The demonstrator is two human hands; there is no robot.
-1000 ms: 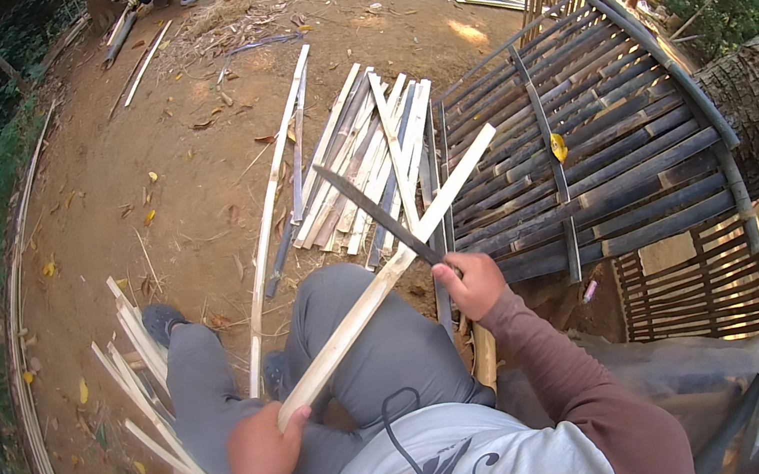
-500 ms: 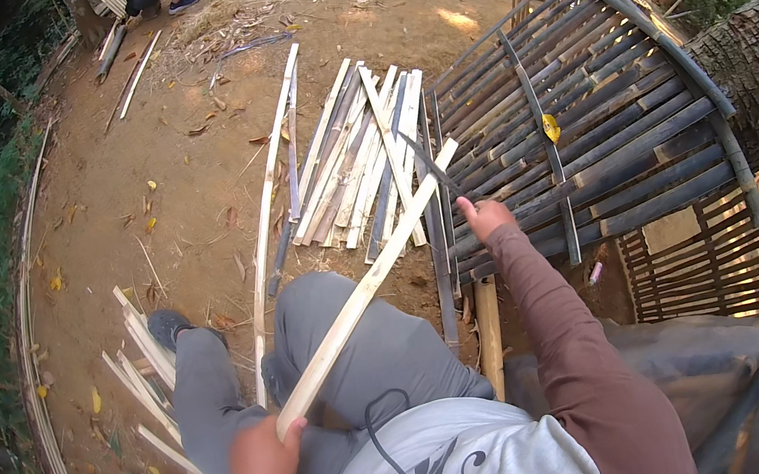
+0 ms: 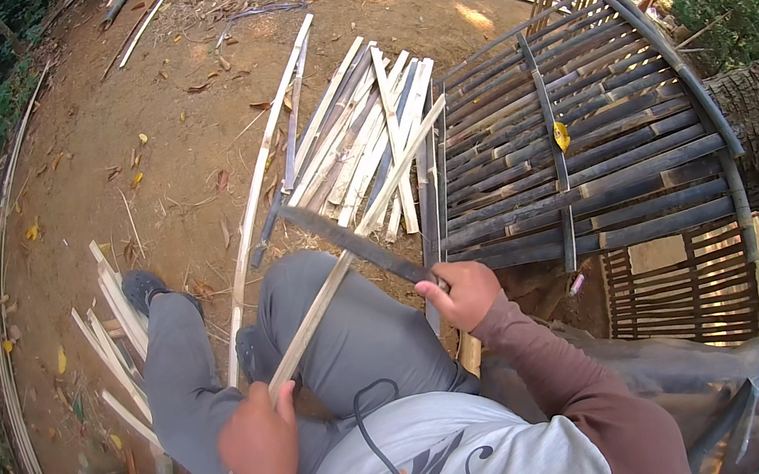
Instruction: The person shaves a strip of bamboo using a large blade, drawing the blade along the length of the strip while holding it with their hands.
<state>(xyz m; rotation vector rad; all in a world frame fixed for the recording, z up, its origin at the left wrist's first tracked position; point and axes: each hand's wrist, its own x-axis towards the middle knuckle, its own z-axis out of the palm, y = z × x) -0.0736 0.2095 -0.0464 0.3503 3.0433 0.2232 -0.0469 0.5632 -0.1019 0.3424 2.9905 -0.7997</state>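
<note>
Two hands (image 3: 261, 439) (image 3: 466, 295) closed: left grips strip (image 3: 313, 322), right knife (image 3: 372, 253).

Right hand (image 3: 466, 294) set ahead of left hand (image 3: 261, 441), both clenched

The left fingers are curled tightly near the body, the thumb pointed forward. The right thumb is laid leftward, and the right forearm (image 3: 546, 362) is angled forward and inward.

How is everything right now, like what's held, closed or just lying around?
Bare left hand: closed around the long, flat, pale woody strip.
Strip: held, slanting.
Bare right hand: closed around the long, dark metal knife.
Knife: held, blade crossing the strip.
Messy pile of flat pale and dark strips: lying on brown dirt.
Yellow leaf: lying on the dark bamboo slatted platform.
</note>
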